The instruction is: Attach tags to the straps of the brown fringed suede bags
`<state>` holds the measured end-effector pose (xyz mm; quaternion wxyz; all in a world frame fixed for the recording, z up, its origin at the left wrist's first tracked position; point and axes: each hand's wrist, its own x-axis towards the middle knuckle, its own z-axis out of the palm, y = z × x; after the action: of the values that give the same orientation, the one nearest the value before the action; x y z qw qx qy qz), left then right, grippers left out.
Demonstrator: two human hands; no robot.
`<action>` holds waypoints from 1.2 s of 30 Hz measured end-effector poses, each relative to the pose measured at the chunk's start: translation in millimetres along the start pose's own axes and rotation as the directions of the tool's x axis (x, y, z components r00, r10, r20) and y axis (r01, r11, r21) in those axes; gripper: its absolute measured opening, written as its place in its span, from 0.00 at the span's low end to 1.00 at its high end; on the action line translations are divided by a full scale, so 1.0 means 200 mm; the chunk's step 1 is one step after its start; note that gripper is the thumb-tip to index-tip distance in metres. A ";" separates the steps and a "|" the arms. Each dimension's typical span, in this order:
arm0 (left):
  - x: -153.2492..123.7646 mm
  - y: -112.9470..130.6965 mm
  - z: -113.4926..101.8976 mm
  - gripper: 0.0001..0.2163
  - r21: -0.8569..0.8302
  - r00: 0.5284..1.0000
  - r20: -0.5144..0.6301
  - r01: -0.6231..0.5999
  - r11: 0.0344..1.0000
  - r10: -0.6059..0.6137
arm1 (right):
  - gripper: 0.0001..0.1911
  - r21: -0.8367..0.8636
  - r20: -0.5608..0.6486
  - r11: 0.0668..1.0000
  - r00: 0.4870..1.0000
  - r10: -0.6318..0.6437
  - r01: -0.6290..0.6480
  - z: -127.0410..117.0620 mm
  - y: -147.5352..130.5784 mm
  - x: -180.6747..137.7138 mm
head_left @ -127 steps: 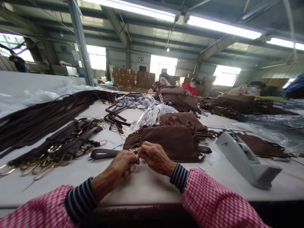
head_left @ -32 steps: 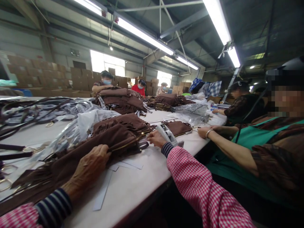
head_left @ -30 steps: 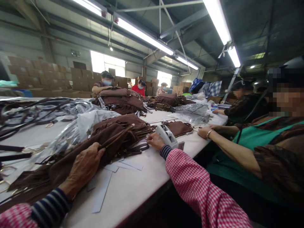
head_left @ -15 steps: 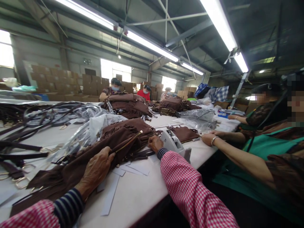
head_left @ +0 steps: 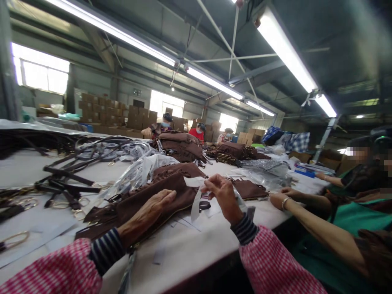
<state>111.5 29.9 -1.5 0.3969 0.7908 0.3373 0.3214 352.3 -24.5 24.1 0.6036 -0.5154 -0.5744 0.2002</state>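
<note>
My left hand (head_left: 154, 209) lies with its fingers stretched flat across a brown fabric bag (head_left: 179, 192). The bag has fringes and a brass-toned zip along its front edge. Over the bag's right end, my right hand (head_left: 225, 200) pinches a whitish strip (head_left: 196, 206) between thumb and fingers. The strip is bent, one part lying toward the bag and another hanging down; whether it is tape or paper I cannot tell. Behind my right hand, a pale grey dispenser-like device (head_left: 249, 211) is mostly hidden.
Dark straps with metal rings (head_left: 65, 188) and clear plastic wrapping (head_left: 134, 175) lie to the left. Brown bags (head_left: 180, 145) are piled farther back. On the right, a co-worker's hands (head_left: 280, 199) touch another brown bag (head_left: 249, 188). A blue box (head_left: 304, 171) sits beyond.
My right hand has lifted away from the grey device and now holds the whitish strip. My left hand has gone from gripping the bag's zip edge to lying flat on it. The view has swung left.
</note>
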 end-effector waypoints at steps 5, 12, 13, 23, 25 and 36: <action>-0.23 0.17 -0.06 0.24 -0.463 0.981 0.063 0.194 0.865 -0.186 | 0.09 -0.024 0.029 0.980 0.980 -0.196 0.197 0.33 -0.08 -0.41; -0.61 0.10 -0.15 0.14 -0.427 0.978 -0.111 0.115 0.897 -0.178 | 0.12 0.104 0.192 0.993 0.979 -0.075 0.055 0.57 -0.16 -0.68; -0.69 0.11 -0.17 0.14 -0.356 0.982 -0.104 0.114 0.928 -0.160 | 0.15 0.140 0.221 0.990 0.975 -0.038 0.006 0.59 -0.18 -0.69; -1.19 0.01 -0.08 0.15 -0.552 0.889 -0.103 0.323 0.769 -0.447 | 0.10 0.353 0.460 0.896 0.884 0.085 -0.270 0.83 -0.21 -0.97; -1.23 -0.04 -0.05 0.18 -0.709 0.872 -0.114 0.265 0.653 -0.477 | 0.11 0.355 0.478 0.856 0.860 0.180 -0.377 0.87 -0.19 -1.02; -1.39 -0.18 -0.31 0.23 -0.349 0.787 -0.381 0.364 0.864 -0.485 | 0.07 0.111 0.679 0.994 0.730 -0.074 -0.002 1.01 -0.24 -0.74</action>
<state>-104.8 -147.0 -69.7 0.4678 0.5373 0.5465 0.4402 115.2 -87.2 -45.1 0.3807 -0.3626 -0.7543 0.3932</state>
